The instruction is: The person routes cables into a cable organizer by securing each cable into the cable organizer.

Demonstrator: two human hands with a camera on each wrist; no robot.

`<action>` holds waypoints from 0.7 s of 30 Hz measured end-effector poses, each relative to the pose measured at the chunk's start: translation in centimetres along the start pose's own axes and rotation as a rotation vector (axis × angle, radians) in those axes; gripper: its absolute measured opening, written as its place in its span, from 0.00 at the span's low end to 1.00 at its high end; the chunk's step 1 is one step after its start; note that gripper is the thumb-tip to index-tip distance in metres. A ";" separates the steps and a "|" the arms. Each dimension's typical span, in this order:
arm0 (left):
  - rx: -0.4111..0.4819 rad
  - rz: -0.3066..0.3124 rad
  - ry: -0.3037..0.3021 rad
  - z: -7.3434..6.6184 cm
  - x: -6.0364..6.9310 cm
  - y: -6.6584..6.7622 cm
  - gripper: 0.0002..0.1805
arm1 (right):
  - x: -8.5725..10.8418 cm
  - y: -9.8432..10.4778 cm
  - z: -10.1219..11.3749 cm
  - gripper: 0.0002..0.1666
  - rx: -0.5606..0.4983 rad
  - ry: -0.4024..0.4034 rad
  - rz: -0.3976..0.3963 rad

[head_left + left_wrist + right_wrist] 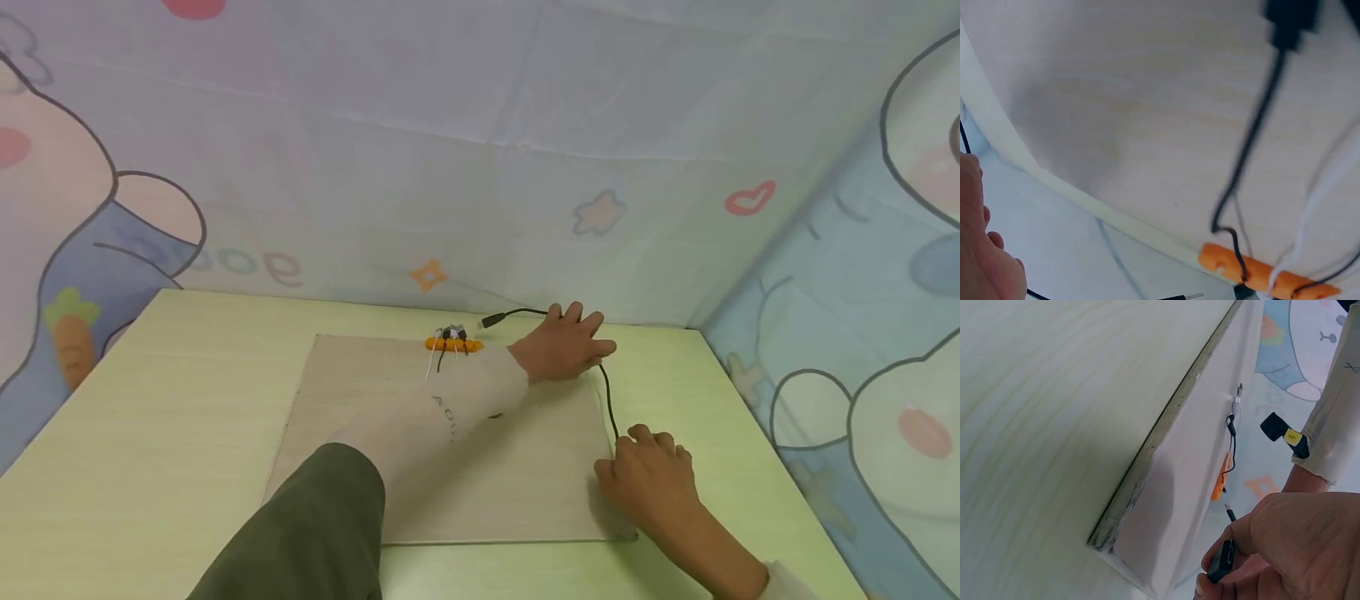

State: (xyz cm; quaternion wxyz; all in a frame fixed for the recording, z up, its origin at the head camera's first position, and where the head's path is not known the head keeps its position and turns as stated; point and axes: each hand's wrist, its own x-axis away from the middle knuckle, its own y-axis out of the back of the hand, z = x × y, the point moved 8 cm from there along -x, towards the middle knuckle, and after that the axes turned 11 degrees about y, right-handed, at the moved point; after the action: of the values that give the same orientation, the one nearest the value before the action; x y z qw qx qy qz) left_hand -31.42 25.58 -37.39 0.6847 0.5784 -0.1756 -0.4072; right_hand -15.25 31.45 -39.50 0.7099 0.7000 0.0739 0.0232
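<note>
A black cable (610,400) stretches between my two hands. My left hand (562,343) holds it near the back right corner of the board, palm down, with its grip partly hidden. Beyond those fingers the cable runs left to a loose black plug (492,320) behind the board. My right hand (652,475), above the board's right edge, pinches the black connector (1221,561) at the cable's other end between thumb and finger. An orange cable holder (453,344) sits at the board's back edge, with several white and black cables in its slots, as the left wrist view also shows.
A pale wooden board (525,500) lies on the light table (187,417). Printed cloth (450,167) hangs behind and at the right. My left forearm in a green sleeve (307,525) crosses over the board, hiding part of it.
</note>
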 end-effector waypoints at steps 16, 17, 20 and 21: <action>-0.062 0.030 0.018 3.8 2.3 0.9 0.12 | -1.6 0.0 2.2 0.11 0.009 0.075 -0.045; -0.062 0.024 0.018 3.9 2.5 1.0 0.12 | -1.7 0.0 2.4 0.11 0.012 0.081 -0.045; -0.059 0.028 0.022 4.4 3.0 1.0 0.11 | -2.0 -0.2 2.9 0.10 0.013 0.089 -0.038; -0.059 0.035 0.024 4.5 3.2 1.0 0.11 | -2.2 -0.3 3.0 0.10 0.013 0.091 -0.033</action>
State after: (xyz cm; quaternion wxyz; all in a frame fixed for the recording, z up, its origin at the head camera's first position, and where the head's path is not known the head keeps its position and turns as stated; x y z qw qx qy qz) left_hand -32.37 20.21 -35.95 0.7105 0.5598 -0.1654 -0.3932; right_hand -16.99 28.17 -39.58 0.7014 0.7016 0.1179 0.0428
